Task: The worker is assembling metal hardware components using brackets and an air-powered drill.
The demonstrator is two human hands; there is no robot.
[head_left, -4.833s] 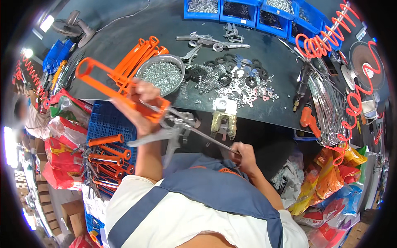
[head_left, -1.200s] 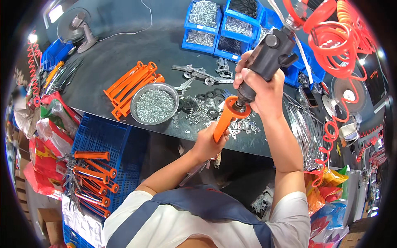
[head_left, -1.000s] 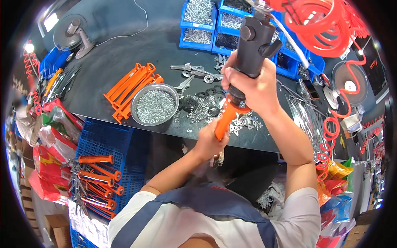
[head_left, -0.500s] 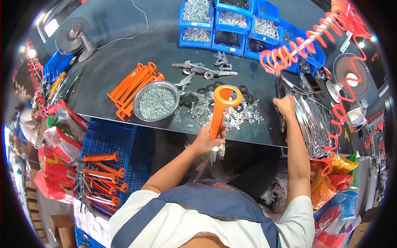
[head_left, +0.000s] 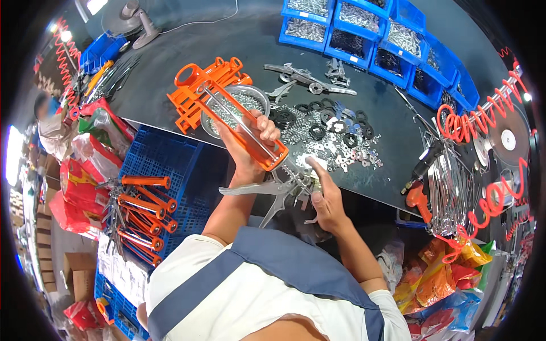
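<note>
My left hand [head_left: 247, 142] is closed around the orange frame of a caulking gun [head_left: 236, 122]. The gun slants across my front, round end up to the left, with a metal rod running along its inside. Its grey metal handle and trigger [head_left: 278, 190] hang below the table's front edge. My right hand [head_left: 330, 204] is beside the handle end, thumb and fingers apart. Something small and white shows at its fingertips; I cannot tell what. A black air screwdriver [head_left: 427, 162] is at the right front of the table, clear of my hands.
Behind the gun are a metal bowl [head_left: 263, 101] of small fasteners and more orange frames [head_left: 187, 108]. Loose springs, washers and plates [head_left: 341, 142] cover the middle. Blue bins [head_left: 355, 42] stand at the back. Metal rods [head_left: 449, 190] and a red coiled hose [head_left: 460, 128] are right; guns [head_left: 142, 213] lie left.
My right hand has let go of the air screwdriver and come left to the gun's handle. The gun has tipped over to the left in my left hand. The view has shifted.
</note>
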